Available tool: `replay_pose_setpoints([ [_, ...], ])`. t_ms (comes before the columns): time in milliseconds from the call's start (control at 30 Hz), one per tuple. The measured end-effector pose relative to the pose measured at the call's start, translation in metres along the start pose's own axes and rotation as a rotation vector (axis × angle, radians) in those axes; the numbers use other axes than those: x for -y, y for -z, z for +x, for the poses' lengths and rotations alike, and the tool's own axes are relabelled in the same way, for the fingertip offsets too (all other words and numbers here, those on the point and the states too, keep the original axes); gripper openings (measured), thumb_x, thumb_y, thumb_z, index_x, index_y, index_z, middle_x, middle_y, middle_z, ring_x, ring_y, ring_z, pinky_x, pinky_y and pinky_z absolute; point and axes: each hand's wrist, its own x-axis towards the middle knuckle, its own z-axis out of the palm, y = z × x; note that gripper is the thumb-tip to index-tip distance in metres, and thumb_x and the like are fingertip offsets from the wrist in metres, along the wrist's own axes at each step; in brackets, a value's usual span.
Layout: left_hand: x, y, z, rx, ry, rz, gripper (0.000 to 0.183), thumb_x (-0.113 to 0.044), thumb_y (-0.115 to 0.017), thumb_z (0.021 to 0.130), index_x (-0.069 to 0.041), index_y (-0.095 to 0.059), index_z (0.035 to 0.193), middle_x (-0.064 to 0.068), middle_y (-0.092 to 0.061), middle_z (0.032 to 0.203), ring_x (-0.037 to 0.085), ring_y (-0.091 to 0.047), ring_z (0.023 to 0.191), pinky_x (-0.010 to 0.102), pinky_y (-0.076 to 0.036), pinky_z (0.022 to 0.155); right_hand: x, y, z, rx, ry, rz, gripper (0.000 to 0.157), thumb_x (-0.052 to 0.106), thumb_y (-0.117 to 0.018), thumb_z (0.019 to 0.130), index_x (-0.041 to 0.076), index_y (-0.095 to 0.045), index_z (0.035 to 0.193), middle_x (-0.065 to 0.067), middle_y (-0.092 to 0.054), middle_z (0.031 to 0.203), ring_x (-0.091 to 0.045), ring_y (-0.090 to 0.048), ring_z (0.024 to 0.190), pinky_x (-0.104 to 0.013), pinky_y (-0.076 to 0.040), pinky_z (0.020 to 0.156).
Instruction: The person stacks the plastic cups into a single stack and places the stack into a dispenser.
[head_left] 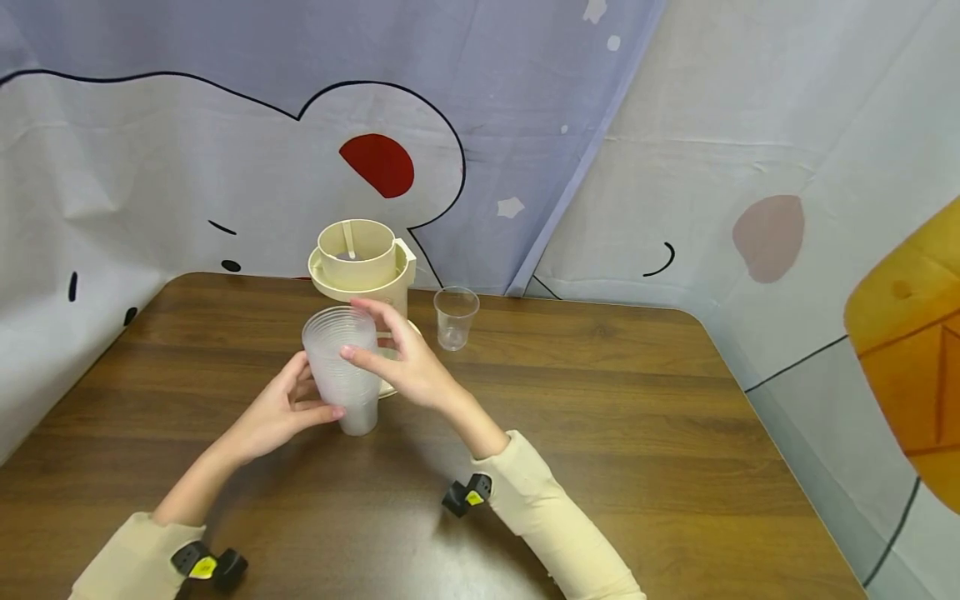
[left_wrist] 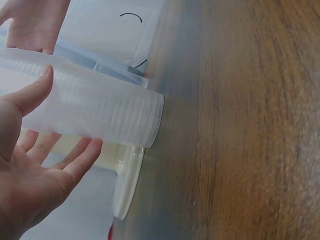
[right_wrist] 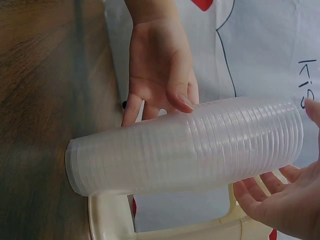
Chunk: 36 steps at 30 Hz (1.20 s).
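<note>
Both hands hold a tall stack of clear plastic cups point(head_left: 337, 358), rims up and slightly tilted, over the left part of the table. My left hand point(head_left: 277, 417) grips its lower part from the left, thumb in front and fingers behind. Around the upper part, my right hand point(head_left: 408, 358) has its thumb on the near side and fingers on the far side. The right wrist view shows the stack point(right_wrist: 185, 147) lengthwise, its many ribbed rims nested. Just behind it stands a cream-coloured cylindrical device point(head_left: 367, 279) with an open round top, partly hidden by the stack and right hand.
A single clear plastic cup point(head_left: 456, 321) stands upright to the right of the device. The brown wooden table point(head_left: 600, 433) has rounded far corners. Behind it hangs a printed curtain point(head_left: 225, 167). Each sleeve carries a small black wrist camera.
</note>
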Motion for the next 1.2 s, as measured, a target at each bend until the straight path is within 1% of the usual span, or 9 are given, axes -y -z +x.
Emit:
replay_pose_setpoints([
  [133, 0.000, 0.000, 0.000, -0.005, 0.001, 0.005, 0.079, -0.007, -0.071, 0.086, -0.005, -0.021, 0.146, 0.024, -0.044, 0.139, -0.009, -0.055, 0.105, 0.019, -0.054, 0.085, -0.001, -0.001, 0.000, -0.001, -0.002, 0.022, 0.051, 0.013, -0.057, 0.095, 0.005, -0.039, 0.142, -0.014, -0.047, 0.142, -0.022, -0.046, 0.128, -0.028, -0.046, 0.103],
  [367, 0.001, 0.000, 0.000, -0.010, -0.004, 0.003, 0.077, -0.006, -0.071, 0.085, -0.006, -0.023, 0.145, 0.023, -0.046, 0.137, -0.007, -0.056, 0.105, 0.020, -0.055, 0.084, 0.000, -0.001, 0.000, -0.007, -0.015, 0.035, 0.051, 0.012, -0.057, 0.094, 0.004, -0.039, 0.141, -0.014, -0.046, 0.142, -0.023, -0.046, 0.129, -0.030, -0.046, 0.103],
  [700, 0.000, -0.001, 0.000, 0.001, 0.013, -0.011, 0.076, -0.007, -0.071, 0.085, -0.006, -0.024, 0.145, 0.023, -0.046, 0.137, -0.005, -0.058, 0.104, 0.022, -0.056, 0.083, -0.002, 0.001, -0.002, -0.017, -0.025, 0.030, 0.052, 0.013, -0.059, 0.094, 0.007, -0.040, 0.141, -0.011, -0.047, 0.141, -0.020, -0.045, 0.129, -0.035, -0.045, 0.106],
  [833, 0.000, -0.001, 0.000, 0.004, 0.011, -0.014, 0.077, -0.006, -0.071, 0.085, -0.006, -0.023, 0.145, 0.024, -0.045, 0.139, -0.007, -0.057, 0.104, 0.021, -0.055, 0.083, -0.005, 0.003, -0.006, -0.031, -0.010, 0.039, 0.051, 0.012, -0.060, 0.093, 0.007, -0.041, 0.141, -0.012, -0.048, 0.139, -0.023, -0.048, 0.126, -0.039, -0.045, 0.106],
  [1033, 0.000, 0.000, 0.000, -0.002, -0.001, -0.010, 0.077, -0.005, -0.072, 0.085, -0.005, -0.023, 0.145, 0.024, -0.045, 0.139, -0.007, -0.056, 0.105, 0.021, -0.055, 0.084, -0.010, 0.007, -0.008, -0.061, 0.028, 0.063, 0.049, 0.009, -0.058, 0.093, 0.004, -0.043, 0.139, -0.016, -0.050, 0.136, -0.028, -0.050, 0.121, -0.038, -0.046, 0.104],
  [1200, -0.001, 0.000, -0.001, -0.006, -0.007, -0.009, 0.076, -0.005, -0.072, 0.085, -0.004, -0.024, 0.144, 0.024, -0.045, 0.138, -0.007, -0.056, 0.105, 0.021, -0.055, 0.085, -0.011, 0.012, -0.009, -0.104, 0.059, 0.079, 0.045, 0.006, -0.057, 0.093, 0.000, -0.044, 0.136, -0.020, -0.052, 0.134, -0.034, -0.051, 0.120, -0.048, -0.046, 0.103],
])
